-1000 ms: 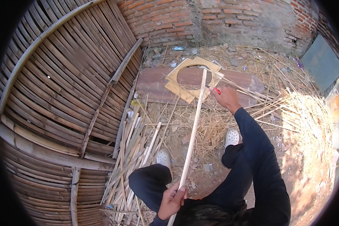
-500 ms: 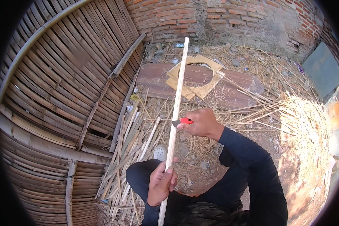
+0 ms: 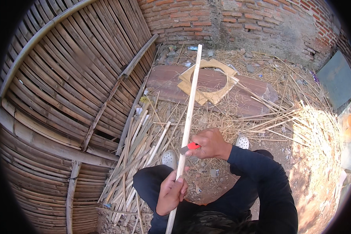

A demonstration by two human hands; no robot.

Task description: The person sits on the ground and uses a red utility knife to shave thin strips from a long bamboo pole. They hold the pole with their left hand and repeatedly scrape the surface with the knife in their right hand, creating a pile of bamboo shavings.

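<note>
in curled left fingers (image 3: pixel 178 185), a pale strip (image 3: pixel 188 119), just beside right fingers (image 3: pixel 201 138) tight around a red-handled blade (image 3: pixel 192 146)

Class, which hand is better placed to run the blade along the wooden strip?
The right hand, probably: it holds the red-handled knife with the blade at the wooden strip, while the left hand grips the strip lower down.

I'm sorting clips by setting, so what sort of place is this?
Probably an outdoor yard corner used for rough handwork: a weathered brick wall stands beyond a slatted, bamboo-like wall, and a pile of thin strips lies on bare, littered ground, partly sunlit.
</note>
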